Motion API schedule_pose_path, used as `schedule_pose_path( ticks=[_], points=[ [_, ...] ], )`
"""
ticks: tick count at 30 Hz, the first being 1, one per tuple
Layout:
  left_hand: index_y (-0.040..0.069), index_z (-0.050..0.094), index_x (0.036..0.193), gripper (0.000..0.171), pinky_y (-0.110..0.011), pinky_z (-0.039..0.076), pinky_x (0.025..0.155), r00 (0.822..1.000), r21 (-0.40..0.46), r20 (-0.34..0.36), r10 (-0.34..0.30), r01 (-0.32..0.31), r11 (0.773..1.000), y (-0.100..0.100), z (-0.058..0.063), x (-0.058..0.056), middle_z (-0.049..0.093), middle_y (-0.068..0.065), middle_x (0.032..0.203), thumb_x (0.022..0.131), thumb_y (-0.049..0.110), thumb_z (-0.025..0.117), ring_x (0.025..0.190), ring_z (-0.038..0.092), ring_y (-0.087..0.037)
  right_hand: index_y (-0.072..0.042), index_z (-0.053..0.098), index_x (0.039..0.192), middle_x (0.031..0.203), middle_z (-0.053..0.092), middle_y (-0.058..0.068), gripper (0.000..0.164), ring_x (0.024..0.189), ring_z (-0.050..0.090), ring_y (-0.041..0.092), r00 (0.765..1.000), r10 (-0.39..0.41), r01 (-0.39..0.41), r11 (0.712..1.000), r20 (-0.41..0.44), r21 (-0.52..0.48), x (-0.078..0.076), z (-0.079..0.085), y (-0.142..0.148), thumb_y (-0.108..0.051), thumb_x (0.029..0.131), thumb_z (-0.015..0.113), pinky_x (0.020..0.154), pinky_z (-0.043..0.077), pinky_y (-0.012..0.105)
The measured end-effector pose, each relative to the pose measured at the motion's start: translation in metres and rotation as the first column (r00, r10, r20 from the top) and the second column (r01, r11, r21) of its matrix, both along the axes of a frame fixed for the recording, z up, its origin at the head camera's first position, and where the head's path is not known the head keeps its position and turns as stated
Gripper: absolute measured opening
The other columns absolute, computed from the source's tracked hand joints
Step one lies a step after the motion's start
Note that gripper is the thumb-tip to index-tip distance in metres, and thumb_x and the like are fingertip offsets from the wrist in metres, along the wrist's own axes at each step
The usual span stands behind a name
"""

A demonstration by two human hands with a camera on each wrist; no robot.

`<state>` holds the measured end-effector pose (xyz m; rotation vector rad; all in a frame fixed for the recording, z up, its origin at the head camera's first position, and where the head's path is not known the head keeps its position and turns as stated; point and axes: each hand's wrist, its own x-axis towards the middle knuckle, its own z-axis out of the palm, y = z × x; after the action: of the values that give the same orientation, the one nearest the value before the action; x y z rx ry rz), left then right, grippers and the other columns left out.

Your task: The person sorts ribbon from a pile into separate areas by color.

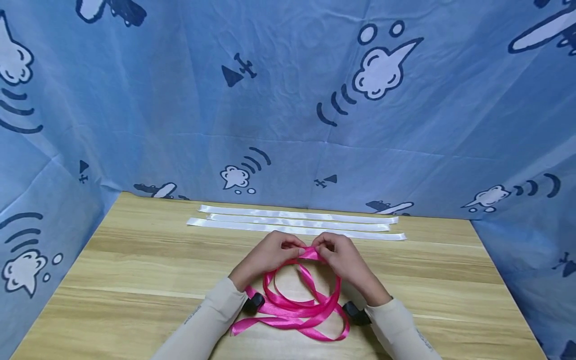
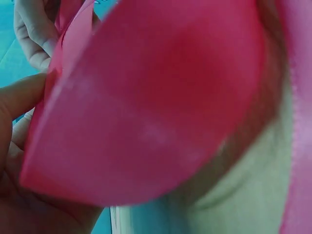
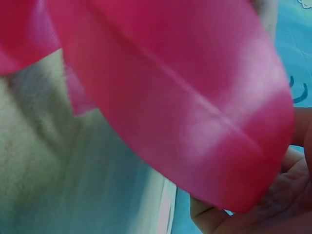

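A long pink satin ribbon (image 1: 309,254) stretches between both hands near the middle of the table. My left hand (image 1: 276,249) pinches it between thumb and fingers. Close by on the other side, my right hand (image 1: 344,255) pinches the same ribbon. Below the hands the ribbon hangs in round loops, and its loose lengths lie curled on the wood. In the left wrist view a broad fold of pink ribbon (image 2: 146,112) covers much of the picture. Another fold (image 3: 195,112) fills the right wrist view and partly hides the right fingers.
Three white satin ribbon strips (image 1: 297,222) lie side by side across the back of the wooden table (image 1: 135,280), just beyond the hands. A blue cloth (image 1: 288,110) printed with cartoon planes and clouds hangs behind and at the sides. Black wrist cameras (image 1: 356,313) sit beside the ribbon loops.
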<state>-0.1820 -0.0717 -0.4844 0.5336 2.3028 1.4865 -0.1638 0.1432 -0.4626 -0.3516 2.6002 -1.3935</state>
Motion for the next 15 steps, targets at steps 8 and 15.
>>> schedule_pose_path(
  ticks=[8,15],
  points=[
    [0.009,0.081,0.109,0.017,-0.025,0.056,0.084,0.999,-0.003,-0.035,0.033,-0.033,0.999,-0.006,0.006,0.004,0.081,-0.005,0.101,0.102,0.016,0.068,0.089,0.068,-0.006,-0.002,0.071,0.098,0.082,0.066,0.01,0.012,0.071,0.055,0.014,0.999,0.01,-0.008,0.999,0.046,-0.031,0.003,0.008,0.003,0.002,0.101,0.06,0.063,0.049,0.024],
    [0.013,0.082,0.108,0.015,-0.024,0.056,0.08,0.999,0.003,-0.014,0.053,-0.053,0.999,-0.009,0.014,0.006,0.08,-0.002,0.099,0.101,0.021,0.071,0.086,0.067,-0.007,-0.003,0.07,0.099,0.082,0.064,0.006,0.01,0.074,0.055,0.016,0.998,0.04,-0.038,0.998,0.056,-0.04,0.005,0.012,0.005,-0.001,0.101,0.06,0.065,0.049,0.025]
  ],
)
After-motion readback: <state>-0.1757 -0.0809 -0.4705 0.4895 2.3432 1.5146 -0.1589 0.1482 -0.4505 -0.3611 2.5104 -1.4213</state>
